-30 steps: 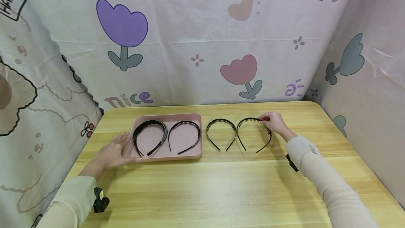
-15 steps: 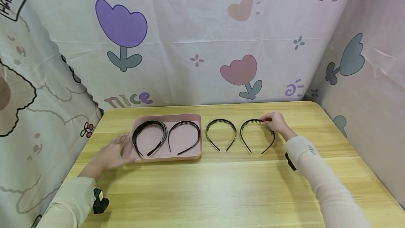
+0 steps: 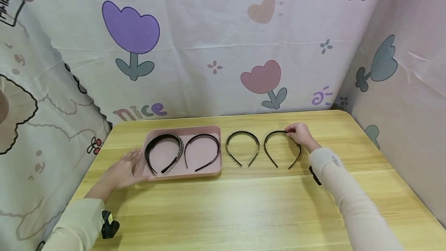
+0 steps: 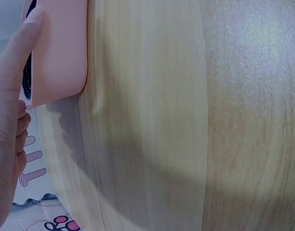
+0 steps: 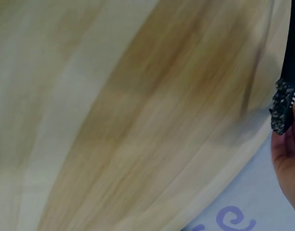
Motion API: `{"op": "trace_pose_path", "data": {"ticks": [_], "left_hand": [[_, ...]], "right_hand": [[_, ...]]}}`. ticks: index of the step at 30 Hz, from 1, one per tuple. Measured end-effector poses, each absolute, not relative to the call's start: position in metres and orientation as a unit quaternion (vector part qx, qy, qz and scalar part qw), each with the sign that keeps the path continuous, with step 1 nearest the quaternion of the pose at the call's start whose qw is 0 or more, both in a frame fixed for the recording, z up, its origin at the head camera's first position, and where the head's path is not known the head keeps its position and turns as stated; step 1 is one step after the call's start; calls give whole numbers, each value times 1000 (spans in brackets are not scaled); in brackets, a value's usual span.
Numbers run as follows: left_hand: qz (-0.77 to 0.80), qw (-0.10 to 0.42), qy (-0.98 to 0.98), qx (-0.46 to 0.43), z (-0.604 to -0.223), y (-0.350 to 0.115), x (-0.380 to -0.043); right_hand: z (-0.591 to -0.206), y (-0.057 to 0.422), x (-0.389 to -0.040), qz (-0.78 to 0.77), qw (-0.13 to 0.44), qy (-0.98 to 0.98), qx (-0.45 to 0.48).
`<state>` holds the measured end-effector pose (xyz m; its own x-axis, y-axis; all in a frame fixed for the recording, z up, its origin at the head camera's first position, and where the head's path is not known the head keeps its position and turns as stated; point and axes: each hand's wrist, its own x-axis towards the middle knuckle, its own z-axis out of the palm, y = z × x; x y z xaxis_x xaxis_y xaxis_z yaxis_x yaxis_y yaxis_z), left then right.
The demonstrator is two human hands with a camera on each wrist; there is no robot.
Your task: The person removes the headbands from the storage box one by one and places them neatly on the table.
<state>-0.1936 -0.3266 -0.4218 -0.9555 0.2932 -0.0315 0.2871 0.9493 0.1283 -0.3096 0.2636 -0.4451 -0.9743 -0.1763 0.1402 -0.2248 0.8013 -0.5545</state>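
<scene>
My left hand [image 3: 122, 171] grips the left end of a shallow pink tray [image 3: 188, 176]; in the left wrist view its thumb lies over the rim and the fingers bend at the tray's end. Inside, several black headbands [image 3: 152, 144] are nested at the left, and one headband [image 3: 204, 135] lies at the right. Just right of the tray a toothed headband [image 3: 242, 132] rests on the table. Farther right, my right hand [image 3: 302, 134] pinches the upper right of another black headband [image 3: 277, 132]. Up close, that headband [image 5: 282, 106] shows a rough, glittery patch by the fingertips.
A light wooden table [image 3: 223, 212] carries everything, with its back edge just behind the tray and headbands. Patterned fabric [image 3: 195, 49] hangs behind and along both sides. Small black devices [image 3: 110, 224] sit on both wrists.
The right hand has shifted its headband slightly right, leaving a gap from the neighbouring headband it touched before. The left hand stays at the tray. The head view has tilted a little.
</scene>
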Motion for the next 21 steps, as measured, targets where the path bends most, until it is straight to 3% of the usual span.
{"op": "trace_pose_path", "data": {"ticks": [21], "left_hand": [[64, 32, 988, 139, -420, -324, -192]], "right_hand": [[-451, 254, -315, 285, 63, -949, 119]]}}
